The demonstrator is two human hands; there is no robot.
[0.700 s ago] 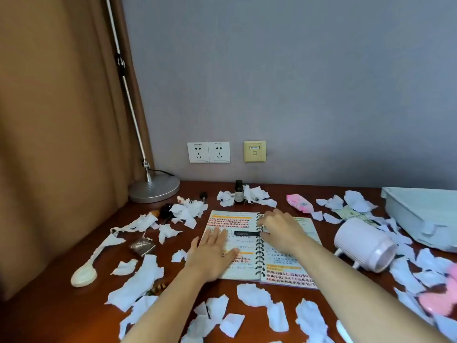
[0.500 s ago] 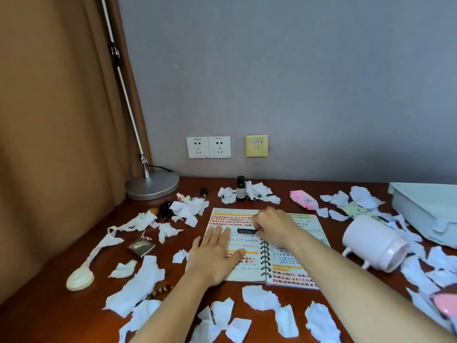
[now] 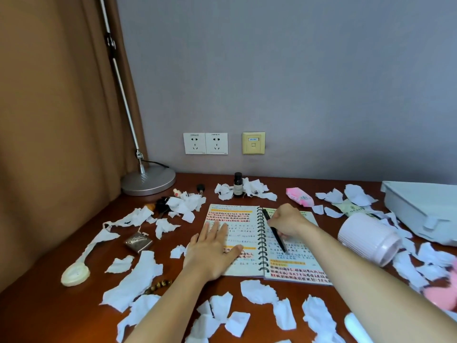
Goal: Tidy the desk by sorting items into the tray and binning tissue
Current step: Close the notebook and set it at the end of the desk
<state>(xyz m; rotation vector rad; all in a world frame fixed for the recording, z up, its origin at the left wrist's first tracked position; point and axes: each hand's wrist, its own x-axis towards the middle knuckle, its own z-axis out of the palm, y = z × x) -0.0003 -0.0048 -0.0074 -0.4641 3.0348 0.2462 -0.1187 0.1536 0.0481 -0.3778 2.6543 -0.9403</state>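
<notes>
An open spiral notebook with coloured handwriting lies in the middle of the brown desk. My left hand rests flat on its left page, fingers spread. My right hand is closed around a black pen held over the right page, tip pointing toward me. Torn white tissue pieces are scattered over the whole desk. A pale grey tray stands at the far right.
A pink-white ribbed cup lies on its side right of the notebook. A small dark bottle, pink packet, silver tin, cream round object, beads and lamp base also sit here. A pink object is at the right edge.
My right hand has picked the black pen up off the notebook's spine and moved right, over the right page. My left hand stays flat on the left page.
</notes>
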